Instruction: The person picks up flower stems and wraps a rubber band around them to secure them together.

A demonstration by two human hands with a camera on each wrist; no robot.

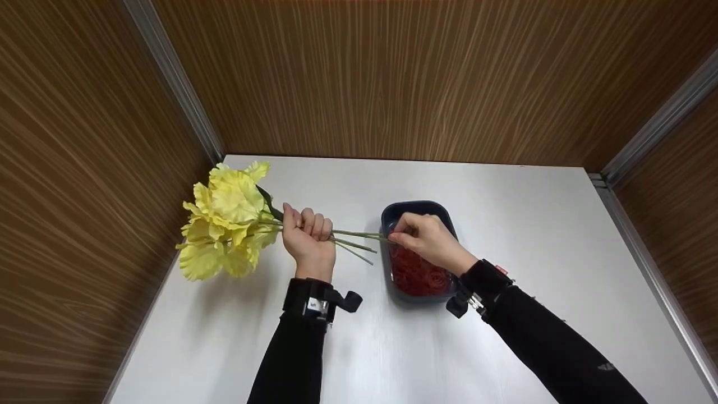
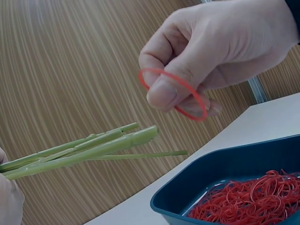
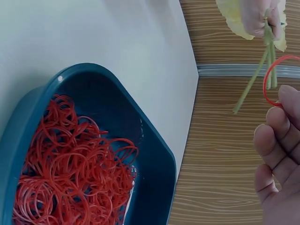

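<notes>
Yellow flowers (image 1: 227, 224) are held at the left middle of the head view, above the white table (image 1: 533, 235). Their green stems (image 1: 353, 238) are gripped by the curled left hand (image 1: 307, 238). One red rubber band (image 2: 173, 93) is pinched by the right hand (image 1: 426, 238), just beside the stem ends. A blue tray (image 1: 392, 213) full of red bands (image 1: 418, 275) is seen below that hand.

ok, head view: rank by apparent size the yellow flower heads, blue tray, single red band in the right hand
1. yellow flower heads
2. blue tray, partly covered by the right hand
3. single red band, too small to make out here; it is clear only in the wrist views
</notes>
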